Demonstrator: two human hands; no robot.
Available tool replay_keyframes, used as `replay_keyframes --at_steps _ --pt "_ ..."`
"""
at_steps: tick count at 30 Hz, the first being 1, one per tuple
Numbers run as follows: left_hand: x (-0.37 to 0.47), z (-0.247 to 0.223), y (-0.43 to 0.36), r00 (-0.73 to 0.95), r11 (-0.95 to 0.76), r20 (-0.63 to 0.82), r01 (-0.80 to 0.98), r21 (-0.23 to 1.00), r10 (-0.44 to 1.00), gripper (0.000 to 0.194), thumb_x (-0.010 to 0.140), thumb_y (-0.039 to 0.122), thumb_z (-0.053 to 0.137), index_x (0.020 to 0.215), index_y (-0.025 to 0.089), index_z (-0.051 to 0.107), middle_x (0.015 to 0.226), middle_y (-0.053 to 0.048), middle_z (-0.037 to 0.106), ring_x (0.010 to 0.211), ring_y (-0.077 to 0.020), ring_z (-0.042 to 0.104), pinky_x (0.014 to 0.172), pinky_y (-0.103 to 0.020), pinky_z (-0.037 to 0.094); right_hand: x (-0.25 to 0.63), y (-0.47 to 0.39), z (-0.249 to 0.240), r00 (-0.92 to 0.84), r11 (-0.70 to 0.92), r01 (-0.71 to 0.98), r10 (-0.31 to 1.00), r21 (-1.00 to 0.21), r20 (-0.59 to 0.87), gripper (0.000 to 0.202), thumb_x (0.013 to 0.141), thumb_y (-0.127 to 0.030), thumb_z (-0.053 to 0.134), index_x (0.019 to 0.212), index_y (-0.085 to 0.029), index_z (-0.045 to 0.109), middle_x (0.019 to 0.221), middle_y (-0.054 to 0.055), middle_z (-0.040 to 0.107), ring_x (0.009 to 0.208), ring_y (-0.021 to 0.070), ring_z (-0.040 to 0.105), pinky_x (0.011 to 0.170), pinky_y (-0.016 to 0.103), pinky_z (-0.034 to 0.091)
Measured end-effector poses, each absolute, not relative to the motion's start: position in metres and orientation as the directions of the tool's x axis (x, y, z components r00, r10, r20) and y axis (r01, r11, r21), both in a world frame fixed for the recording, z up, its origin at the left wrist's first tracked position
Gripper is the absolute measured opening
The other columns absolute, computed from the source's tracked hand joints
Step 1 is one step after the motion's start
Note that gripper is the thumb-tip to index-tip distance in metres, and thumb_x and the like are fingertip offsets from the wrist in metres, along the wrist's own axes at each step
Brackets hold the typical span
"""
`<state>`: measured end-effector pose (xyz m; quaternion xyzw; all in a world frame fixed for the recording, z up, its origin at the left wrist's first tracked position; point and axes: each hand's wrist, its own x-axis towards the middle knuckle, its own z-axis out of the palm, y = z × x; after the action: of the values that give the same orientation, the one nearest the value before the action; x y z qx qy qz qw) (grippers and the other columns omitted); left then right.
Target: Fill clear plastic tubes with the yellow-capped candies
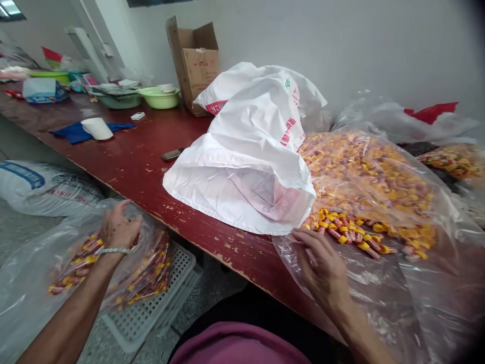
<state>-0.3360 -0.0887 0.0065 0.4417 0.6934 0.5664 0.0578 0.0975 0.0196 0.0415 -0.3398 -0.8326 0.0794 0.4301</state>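
My left hand [120, 228] is over the mouth of a clear plastic bag [28, 298] on the left, its fingers slightly blurred, apart and loosely bent. Inside that bag lie many small red-and-yellow wrapped pieces [146, 280]. On the right, my right hand [324, 270] rests with loosely stretched fingers, their tips by the lower corner of a white woven sack [242, 146]. A clear plastic bag [364, 283] spreads under this hand. Loose red-and-yellow pieces [346, 230] lie just beyond the fingers, beside a heap of yellow ring-like pieces [364, 167] under clear plastic.
White perforated crates [132, 323] stand below the worn red table [151, 192]. A full sack [41, 189] lies on the floor at left. Farther along the table are a phone [173, 154], a paper roll [97, 129], a green basin [159, 98] and an open cardboard box [200, 65].
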Motion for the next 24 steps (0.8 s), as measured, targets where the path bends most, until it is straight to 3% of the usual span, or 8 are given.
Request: replay_keyframes --at_steps 1,3,6,7,10,16,20,24 --pt "-0.315 0.012 -0.071 -0.596 0.034 0.531 0.683 0.729 0.602 0.033 0.069 0.017 0.061 0.098 0.031 0.057 0.087 -0.002 0.061 0.084 -0.0234 0.060 0.074 -0.039 0.050 0.084 0.025 0.042 -0.443 0.777 0.467 0.619 -0.422 0.648 0.028 0.085 -0.011 0.047 0.109 -0.021 0.057 0.104 0.007 0.063 0.096 0.0154 0.060 0.086 0.029 0.050" --pt "-0.263 0.023 -0.028 -0.425 0.050 0.588 0.836 0.546 0.688 0.025 0.074 0.017 0.054 0.097 0.022 0.061 0.097 -0.007 0.061 0.096 -0.0261 0.056 0.088 -0.046 0.045 0.057 0.045 0.037 -0.524 0.785 0.446 0.619 -0.430 0.585 0.037 0.083 -0.005 0.040 0.116 -0.018 0.052 0.110 0.010 0.061 0.100 0.0174 0.059 0.088 0.031 0.049" --pt "-0.184 0.031 0.045 -0.242 -0.062 0.495 0.852 0.520 0.835 0.028 0.078 0.016 0.050 0.104 0.019 0.061 0.107 -0.006 0.062 0.103 -0.0204 0.055 0.090 -0.038 0.046 0.022 0.088 0.020 -0.555 0.677 0.619 0.736 -0.398 0.388 0.053 0.070 0.004 0.036 0.120 -0.006 0.048 0.116 0.018 0.057 0.109 0.0233 0.053 0.093 0.037 0.046" --pt "-0.162 0.031 0.069 -0.185 -0.021 0.354 0.863 0.505 0.917 0.033 0.080 0.015 0.046 0.111 0.018 0.057 0.116 -0.008 0.058 0.111 -0.0203 0.050 0.096 -0.037 0.043 0.015 0.102 0.014 -0.537 0.624 0.687 0.781 -0.373 0.317 0.056 0.066 0.005 0.036 0.120 -0.004 0.048 0.115 0.020 0.057 0.109 0.0248 0.053 0.093 0.039 0.045" --pt "-0.120 0.025 0.130 -0.137 0.005 0.224 0.862 0.506 0.965 0.036 0.075 0.015 0.051 0.111 0.014 0.056 0.118 -0.013 0.057 0.116 -0.0243 0.047 0.098 -0.039 0.039 0.007 0.127 -0.004 -0.525 0.579 0.753 0.815 -0.312 0.244 0.058 0.065 0.006 0.036 0.121 -0.001 0.048 0.118 0.023 0.055 0.110 0.0262 0.051 0.094 0.040 0.043" --pt "-0.121 0.009 0.171 -0.118 0.051 0.092 0.845 0.533 0.989 0.039 0.062 0.010 0.061 0.101 0.012 0.058 0.110 -0.018 0.058 0.113 -0.0337 0.047 0.091 -0.044 0.039 0.014 0.125 -0.015 -0.584 0.631 0.729 0.775 -0.263 0.240 0.054 0.075 0.005 0.035 0.121 -0.016 0.053 0.134 0.015 0.045 0.118 0.0227 0.045 0.097 0.037 0.038" --pt "-0.146 0.002 0.147 -0.135 0.055 0.091 0.800 0.598 0.987 0.045 0.061 0.007 0.058 0.106 0.011 0.055 0.100 -0.015 0.058 0.098 -0.0279 0.054 0.084 -0.039 0.042 0.018 0.128 -0.016 -0.585 0.637 0.712 0.771 -0.296 0.252 0.036 0.080 -0.002 0.041 0.103 -0.019 0.062 0.133 0.011 0.046 0.113 0.0237 0.047 0.092 0.038 0.041" --pt "-0.165 -0.004 0.104 -0.182 0.045 0.122 0.711 0.701 0.976 0.052 0.064 0.015 0.061 0.114 0.016 0.047 0.084 -0.003 0.055 0.075 -0.0162 0.055 0.071 -0.029 0.045 0.023 0.128 -0.013 -0.544 0.654 0.631 0.756 -0.417 0.363 0.035 0.080 -0.006 0.042 0.107 -0.019 0.059 0.120 0.010 0.055 0.110 0.0229 0.048 0.094 0.040 0.039"
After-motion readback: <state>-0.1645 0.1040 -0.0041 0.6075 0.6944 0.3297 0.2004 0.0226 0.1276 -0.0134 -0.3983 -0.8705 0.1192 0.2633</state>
